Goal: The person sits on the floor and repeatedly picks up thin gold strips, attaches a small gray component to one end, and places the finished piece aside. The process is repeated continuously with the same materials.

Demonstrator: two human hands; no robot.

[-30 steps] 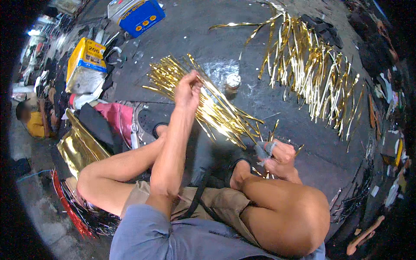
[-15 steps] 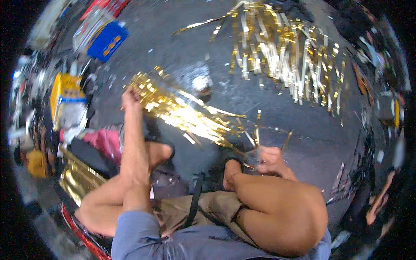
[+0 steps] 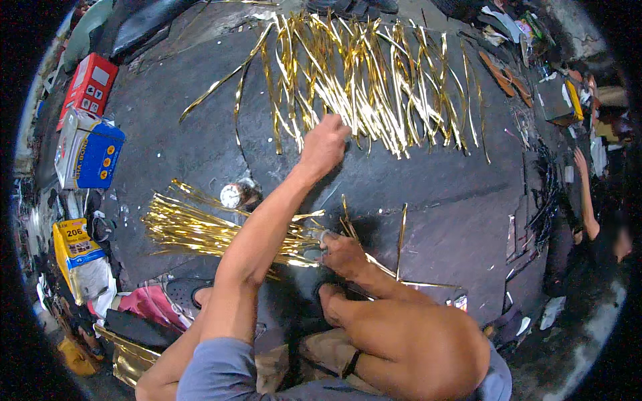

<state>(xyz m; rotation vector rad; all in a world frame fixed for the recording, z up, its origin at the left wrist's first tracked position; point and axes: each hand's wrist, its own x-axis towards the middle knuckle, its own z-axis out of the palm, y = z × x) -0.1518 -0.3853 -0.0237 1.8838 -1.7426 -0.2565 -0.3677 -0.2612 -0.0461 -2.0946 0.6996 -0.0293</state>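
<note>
My right hand point(image 3: 348, 257) is closed round the gathered end of a bundle of gold foil strips point(image 3: 194, 224), whose loose ends fan out to the left over the dark floor. Something grey shows by its thumb, too small to make out. My left hand point(image 3: 324, 147) reaches forward with curled fingers to the near ends of a wide spread of gold foil strips point(image 3: 374, 80). Whether a strip is pinched in those fingers is hidden. A small round metallic-looking object point(image 3: 235, 194) stands just beyond the bundle.
To the left are a red box point(image 3: 87, 87), a blue-and-white box point(image 3: 93, 154) and a yellow packet point(image 3: 77, 244). Gold sheet point(image 3: 134, 357) lies beside my left leg. Brown sandals point(image 3: 506, 79) lie far right, near a grey-and-yellow box point(image 3: 562, 99). Another person's arm point(image 3: 586, 194) shows at right.
My left hand has left the bundle's loose end and moved forward and right to the spread strips. My right hand has shifted left with the bundle. The view has shifted too.
</note>
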